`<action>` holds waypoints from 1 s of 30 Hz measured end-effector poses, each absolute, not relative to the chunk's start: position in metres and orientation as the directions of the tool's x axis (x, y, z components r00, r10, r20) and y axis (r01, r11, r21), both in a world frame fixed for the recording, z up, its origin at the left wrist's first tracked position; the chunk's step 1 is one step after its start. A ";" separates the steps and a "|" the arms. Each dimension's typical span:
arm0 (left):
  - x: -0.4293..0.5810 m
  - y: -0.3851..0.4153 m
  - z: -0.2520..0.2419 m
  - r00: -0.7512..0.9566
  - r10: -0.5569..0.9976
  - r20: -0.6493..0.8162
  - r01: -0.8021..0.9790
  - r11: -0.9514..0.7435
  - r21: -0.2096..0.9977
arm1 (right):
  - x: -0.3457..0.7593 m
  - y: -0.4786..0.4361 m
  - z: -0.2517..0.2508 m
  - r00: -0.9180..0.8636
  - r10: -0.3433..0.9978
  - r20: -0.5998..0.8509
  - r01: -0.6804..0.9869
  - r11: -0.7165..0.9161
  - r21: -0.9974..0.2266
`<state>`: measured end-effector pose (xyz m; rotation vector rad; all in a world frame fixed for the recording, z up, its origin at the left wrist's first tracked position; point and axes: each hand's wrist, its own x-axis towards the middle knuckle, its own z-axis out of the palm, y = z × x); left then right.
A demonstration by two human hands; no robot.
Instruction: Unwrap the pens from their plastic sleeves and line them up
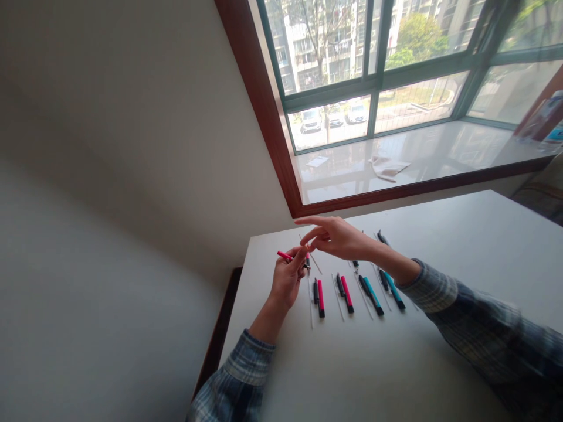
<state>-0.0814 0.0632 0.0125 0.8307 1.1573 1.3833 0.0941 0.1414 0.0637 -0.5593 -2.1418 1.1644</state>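
Note:
My left hand (288, 275) is closed around a pink pen barrel (284, 255), whose end sticks out to the left of the fingers. A small dark piece shows by the lower fingertips, too small to name. Over it, my right hand (336, 237) brings thumb and bent fingers together at the left fingertips, its index finger stretched out to the left. Whatever the right fingers pinch is hidden. Just below my hands lie a pink pen barrel (321, 299) with a black end, a black pen part (315, 291) and a thin white refill (312, 310).
More sets lie in a row to the right: a pink barrel (347, 293), a teal barrel (373, 296) and another teal barrel (394, 290), with black parts and refills. The white table (329, 363) stands against the wall, below a windowsill (343, 176) bearing a crumpled cloth (387, 168).

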 end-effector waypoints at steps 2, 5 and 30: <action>-0.082 0.064 0.013 -0.171 0.978 -0.120 -0.285 0.067 0.956 | 0.094 0.139 0.064 -0.681 0.640 0.355 0.108 0.568 -0.816; -0.085 0.065 0.012 -0.203 0.974 -0.101 -0.225 0.054 0.973 | 0.094 0.139 0.064 -0.631 0.680 0.373 0.149 0.578 -0.803; -0.091 0.051 0.005 -0.138 0.928 0.345 0.787 -0.109 0.608 | 0.137 0.192 0.050 -0.676 0.685 0.272 0.497 0.696 -0.519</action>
